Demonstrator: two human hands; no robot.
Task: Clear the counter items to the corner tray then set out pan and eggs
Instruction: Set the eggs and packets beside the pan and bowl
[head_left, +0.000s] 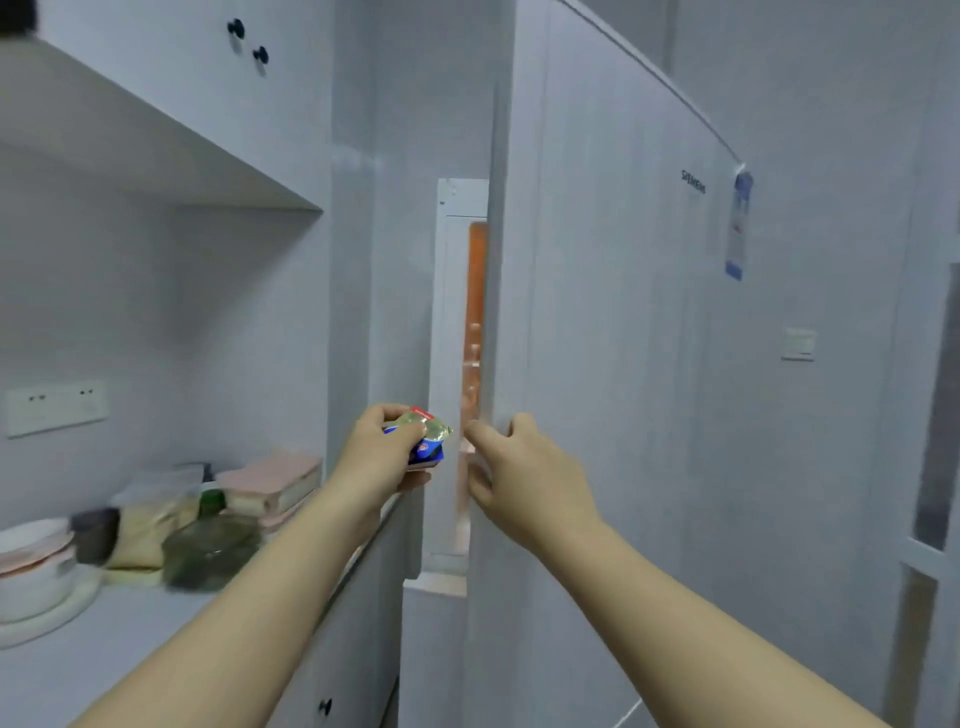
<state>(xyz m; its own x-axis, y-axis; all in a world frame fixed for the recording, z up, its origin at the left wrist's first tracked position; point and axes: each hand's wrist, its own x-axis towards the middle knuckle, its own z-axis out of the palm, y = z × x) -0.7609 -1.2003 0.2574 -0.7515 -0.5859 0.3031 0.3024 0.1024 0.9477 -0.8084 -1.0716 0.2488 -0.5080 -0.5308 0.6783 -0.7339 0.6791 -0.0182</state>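
left hand (379, 452): pinching small blue-red plastic packet (426, 441)
right hand (524, 478): gripping edge of ajar tall white fridge door (623, 338)
counter corner: blurred bowls (31, 561) on round white tray (62, 613)
writing: "siemens" on door; blue sticker (738, 228) unreadable

Blue-red packet (423, 439), white fridge door (597, 338), pink boxes (272, 480)

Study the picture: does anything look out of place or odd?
The tall white fridge door stands ajar, the right hand gripping its edge; the left hand grips a small blue-and-red packet. Nothing spilled shows.
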